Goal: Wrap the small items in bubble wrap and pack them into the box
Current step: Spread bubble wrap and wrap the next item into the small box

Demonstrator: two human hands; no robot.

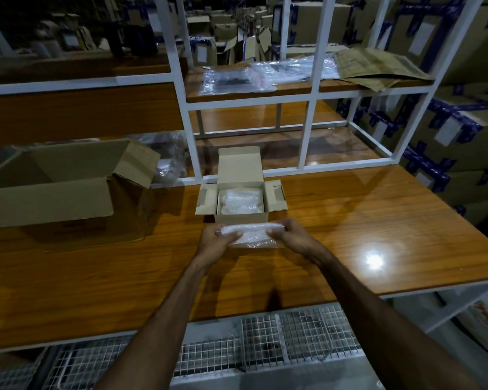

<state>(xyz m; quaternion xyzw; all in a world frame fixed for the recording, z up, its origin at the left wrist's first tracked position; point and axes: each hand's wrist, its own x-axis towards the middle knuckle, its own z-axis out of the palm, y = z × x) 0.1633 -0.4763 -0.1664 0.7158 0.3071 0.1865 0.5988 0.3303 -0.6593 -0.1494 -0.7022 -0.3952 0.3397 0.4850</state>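
Left hand: the left hand gripped the left end of a bubble-wrapped bundle, fingers curled over the top and thumb pressed on the near face.
Right hand: the right hand held the right end of the same bundle, fingers curled round it.
Bundle: it sat between the two hands, just in front of the small box, low over the tabletop; whether it touched the wood could not be told. The item inside was hidden by the wrap.
Small box: open, lid flap upright at the back, side flaps spread, standing toward the far edge of the tabletop. A wrapped packet already filled most of its opening.
Risk, fit: little room seemed left in the box, so the second bundle might have jammed on the rim or crushed the packet beneath if pushed down hard.
Risk, wrap: no tape showed on the bundle; loosening either hand could have let the loose lower edge unroll.
Risk, flaps: the near wall stood right by the knuckles, so a low lift could have knocked the light box backward.
Surroundings: a large open carton stood at the left of the tabletop; a white rack rose behind, with plastic bags on its shelf.
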